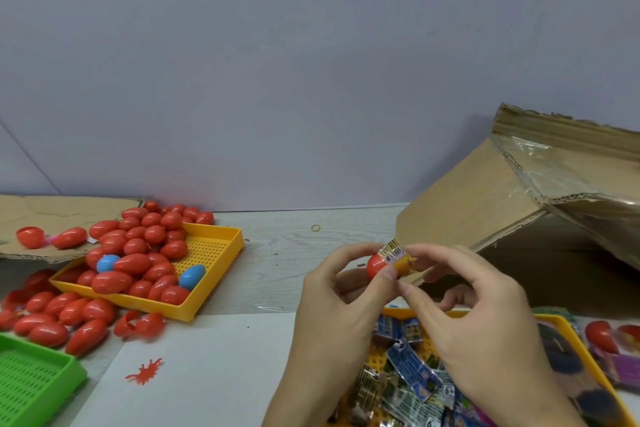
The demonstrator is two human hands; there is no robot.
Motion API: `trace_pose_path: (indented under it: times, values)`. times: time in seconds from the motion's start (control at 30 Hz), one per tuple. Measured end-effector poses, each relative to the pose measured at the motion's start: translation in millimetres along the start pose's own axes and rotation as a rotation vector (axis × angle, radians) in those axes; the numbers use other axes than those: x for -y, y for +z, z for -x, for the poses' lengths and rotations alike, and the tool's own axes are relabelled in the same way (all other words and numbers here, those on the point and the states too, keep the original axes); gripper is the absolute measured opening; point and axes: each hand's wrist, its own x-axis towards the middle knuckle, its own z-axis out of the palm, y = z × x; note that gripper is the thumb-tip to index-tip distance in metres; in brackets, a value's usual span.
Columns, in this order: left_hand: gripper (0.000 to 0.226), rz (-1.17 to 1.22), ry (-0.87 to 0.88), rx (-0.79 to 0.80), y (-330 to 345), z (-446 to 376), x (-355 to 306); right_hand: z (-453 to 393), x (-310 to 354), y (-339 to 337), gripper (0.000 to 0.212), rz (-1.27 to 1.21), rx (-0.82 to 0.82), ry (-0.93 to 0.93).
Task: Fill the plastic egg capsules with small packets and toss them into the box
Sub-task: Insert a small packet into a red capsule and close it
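My left hand (341,291) holds a red egg capsule half (375,265) between thumb and fingers. My right hand (464,308) pinches a small yellow packet (398,255) that sticks partly out of the capsule. Both hands hover above a yellow tray (585,354) that holds several small packets (408,364). A cardboard box (485,198) lies on its side at the right, behind my hands, with its opening toward me.
Another yellow tray (221,263), heaped with red egg capsules (138,253) and two blue ones, sits at the left. Loose red capsules (59,315) lie beside a green tray (34,378). A white sheet (207,364) carries a small red toy bug (145,371).
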Motion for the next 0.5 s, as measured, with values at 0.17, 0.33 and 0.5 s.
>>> trace_pose_path:
  times: [0.17, 0.33, 0.5]
  values:
    - [0.015, -0.029, -0.007, 0.007, 0.8, -0.1, 2.2, -0.1, 2.7, 0.9, 0.038, 0.061, -0.026, -0.068]
    - [0.009, -0.028, -0.055, 0.036, 3.3, -0.3, 2.7, 1.5, 6.3, 2.5, 0.052, 0.194, -0.054, -0.132]
    - [0.01, -0.028, -0.094, 0.052, 5.8, 0.4, 3.0, 1.4, 5.8, 2.6, 0.051, 0.291, -0.065, -0.151]
